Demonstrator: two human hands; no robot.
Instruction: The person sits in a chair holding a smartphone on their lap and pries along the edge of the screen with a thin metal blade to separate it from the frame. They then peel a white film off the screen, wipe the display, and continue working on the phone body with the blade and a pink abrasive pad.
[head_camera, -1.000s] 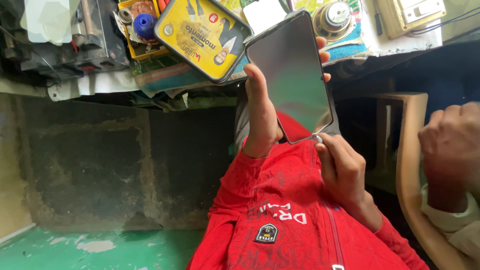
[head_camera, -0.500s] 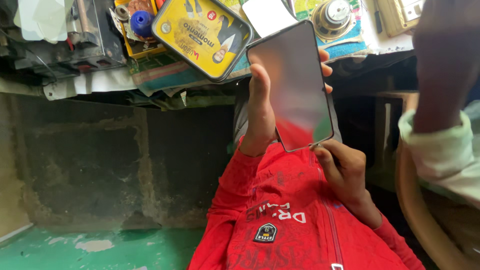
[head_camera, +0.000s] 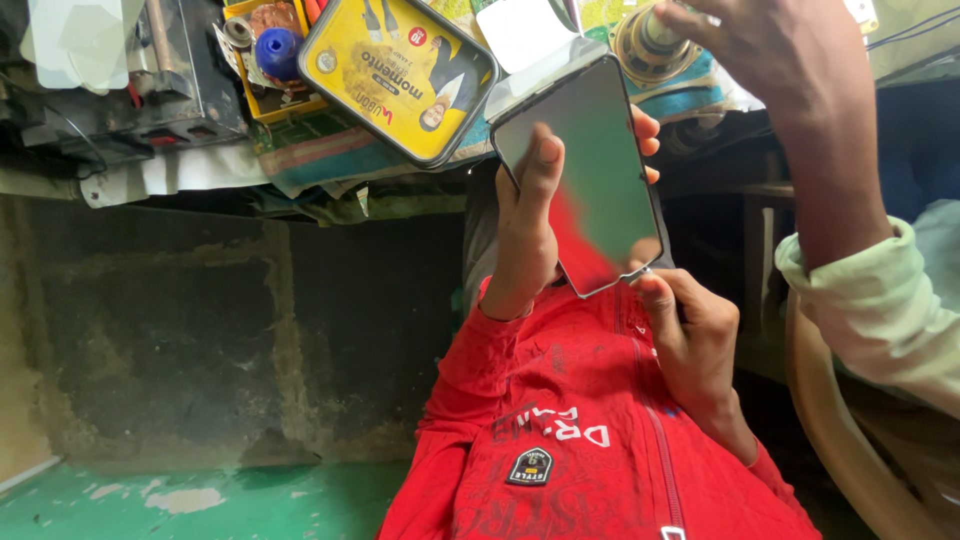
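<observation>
A phone is gripped by the left hand, while its lower corner is pinched by the right hand.

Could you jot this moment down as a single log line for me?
left hand: grips phone edge | right hand: fingertips at phone's lower corner | co-worker's hand: reaching over metal part | yellow tin: on bench

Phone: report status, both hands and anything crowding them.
Left hand clamps phone by its edges. Right hand pinches its lower corner. Another person's hand reaches over the bench, close beside the phone.
</observation>
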